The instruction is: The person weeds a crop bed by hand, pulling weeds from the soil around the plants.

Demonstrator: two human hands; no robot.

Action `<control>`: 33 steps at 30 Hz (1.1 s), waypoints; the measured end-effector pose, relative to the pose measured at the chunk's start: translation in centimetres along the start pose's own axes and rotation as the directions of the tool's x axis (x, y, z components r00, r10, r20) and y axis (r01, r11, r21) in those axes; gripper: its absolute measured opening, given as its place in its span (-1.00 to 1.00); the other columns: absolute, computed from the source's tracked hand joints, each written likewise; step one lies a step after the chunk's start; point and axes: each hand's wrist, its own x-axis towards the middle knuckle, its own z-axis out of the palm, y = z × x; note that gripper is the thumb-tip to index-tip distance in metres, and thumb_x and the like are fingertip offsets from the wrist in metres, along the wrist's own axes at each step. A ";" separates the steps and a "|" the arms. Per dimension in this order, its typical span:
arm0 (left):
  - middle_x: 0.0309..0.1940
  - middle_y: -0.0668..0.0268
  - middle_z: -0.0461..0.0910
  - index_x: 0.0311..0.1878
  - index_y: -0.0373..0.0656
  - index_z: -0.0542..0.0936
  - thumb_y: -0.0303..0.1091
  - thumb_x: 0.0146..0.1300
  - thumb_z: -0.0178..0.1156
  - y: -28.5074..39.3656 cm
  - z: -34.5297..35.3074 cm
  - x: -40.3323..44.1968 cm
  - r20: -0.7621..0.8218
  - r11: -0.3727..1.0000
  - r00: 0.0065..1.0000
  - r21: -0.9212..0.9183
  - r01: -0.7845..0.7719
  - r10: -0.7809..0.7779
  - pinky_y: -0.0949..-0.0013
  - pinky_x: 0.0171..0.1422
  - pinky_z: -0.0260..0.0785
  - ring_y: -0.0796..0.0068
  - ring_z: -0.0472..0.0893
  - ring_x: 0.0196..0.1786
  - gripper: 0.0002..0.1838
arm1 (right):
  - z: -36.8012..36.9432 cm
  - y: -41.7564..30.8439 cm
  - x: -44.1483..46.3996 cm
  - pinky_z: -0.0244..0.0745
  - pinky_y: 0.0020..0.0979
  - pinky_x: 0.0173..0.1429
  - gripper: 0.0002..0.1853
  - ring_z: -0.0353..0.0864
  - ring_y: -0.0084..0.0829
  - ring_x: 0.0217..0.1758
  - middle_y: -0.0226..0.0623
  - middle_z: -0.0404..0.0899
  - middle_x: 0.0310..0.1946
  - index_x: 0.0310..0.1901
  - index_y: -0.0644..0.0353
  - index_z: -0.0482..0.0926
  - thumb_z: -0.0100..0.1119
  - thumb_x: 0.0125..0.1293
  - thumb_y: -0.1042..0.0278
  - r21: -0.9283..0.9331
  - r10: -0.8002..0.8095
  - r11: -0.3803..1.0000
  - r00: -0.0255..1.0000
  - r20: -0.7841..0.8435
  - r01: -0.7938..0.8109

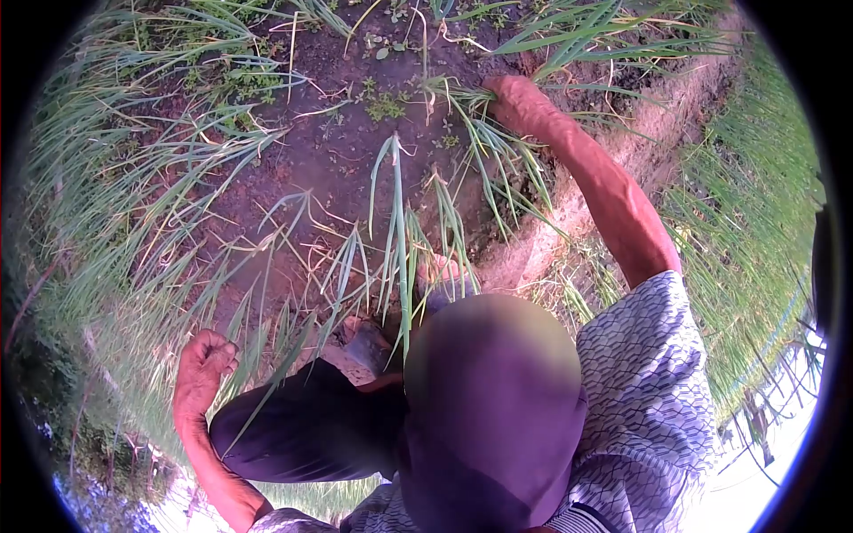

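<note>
The right hand reaches down to a clump of long green leaves over the dark soil, but its fingertips are hidden, so I cannot tell whether it grips them. The left hand has its fingers curled in near the bent knee, contents unclear, with more green shoots between the 2 hands

No lettering, label or number is readable.
</note>
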 end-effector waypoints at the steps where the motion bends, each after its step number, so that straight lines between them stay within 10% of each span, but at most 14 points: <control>1: -0.41 0.35 0.55 -0.24 -0.26 0.51 -0.48 0.34 0.17 0.0 -0.1 -0.2 -0.004 1.000 1.000 0.002 0.005 -0.005 0.44 -0.21 0.42 0.57 0.55 -0.36 -0.94 | -0.5 -0.6 -0.6 0.60 -0.14 0.00 -0.71 0.68 -0.05 -0.12 0.02 0.65 -0.20 -0.01 0.23 0.58 0.24 0.25 0.37 0.134 0.189 0.970 0.977 0.095 -0.201; 4: -0.41 0.35 0.55 -0.23 -0.26 0.51 -0.48 0.34 0.16 0.3 0.0 -0.2 -0.006 1.000 1.000 0.020 -0.001 0.001 0.44 -0.20 0.42 0.56 0.55 -0.36 -0.94 | 0.7 0.7 -2.1 0.61 -0.18 0.00 -0.70 0.68 -0.11 -0.10 -0.02 0.65 -0.17 0.04 0.20 0.57 0.26 0.29 0.35 0.399 0.106 0.914 0.993 -0.052 -0.077; 9: -0.41 0.35 0.55 -0.25 -0.26 0.50 -0.48 0.34 0.16 1.4 0.2 0.2 0.000 0.998 1.000 0.056 -0.008 0.008 0.44 -0.20 0.41 0.55 0.55 -0.37 -0.93 | 1.2 -2.6 -1.6 0.64 -0.15 0.07 -0.53 0.67 -0.04 -0.03 -0.07 0.57 0.06 0.14 0.05 0.57 0.22 0.15 0.56 -0.031 -0.035 0.999 0.997 -0.073 0.033; 20: -0.43 0.36 0.54 -0.27 -0.27 0.50 -0.47 0.34 0.17 -0.2 0.1 -0.3 -0.010 1.000 1.000 0.032 0.001 -0.001 0.45 -0.19 0.41 0.56 0.54 -0.37 -0.92 | 1.0 -0.7 -2.4 0.64 -0.14 0.04 -0.61 0.65 -0.05 -0.05 -0.10 0.54 -0.09 -0.03 0.17 0.57 0.28 0.03 0.52 -0.045 -0.304 0.950 0.947 0.101 0.310; 24: -0.40 0.37 0.54 -0.26 -0.27 0.50 -0.47 0.35 0.16 -0.1 0.1 -0.4 -0.014 1.000 1.000 -0.018 0.005 -0.005 0.46 -0.18 0.41 0.57 0.54 -0.36 -0.92 | 0.1 -0.8 -2.4 0.60 -0.15 0.06 -0.66 0.63 -0.06 -0.04 -0.10 0.59 -0.18 -0.07 0.13 0.59 0.24 0.05 0.55 0.094 0.064 0.993 0.991 0.121 -0.076; 33: -0.44 0.36 0.53 -0.26 -0.28 0.51 -0.49 0.33 0.14 1.2 0.2 0.5 0.014 0.998 1.000 0.054 -0.017 0.016 0.44 -0.17 0.39 0.57 0.52 -0.37 -0.94 | 0.7 -4.9 -4.0 0.61 -0.05 -0.11 -0.68 0.66 -0.01 -0.12 -0.08 0.56 -0.05 -0.05 0.08 0.50 0.24 0.13 0.33 -0.151 0.019 0.989 0.992 0.121 0.000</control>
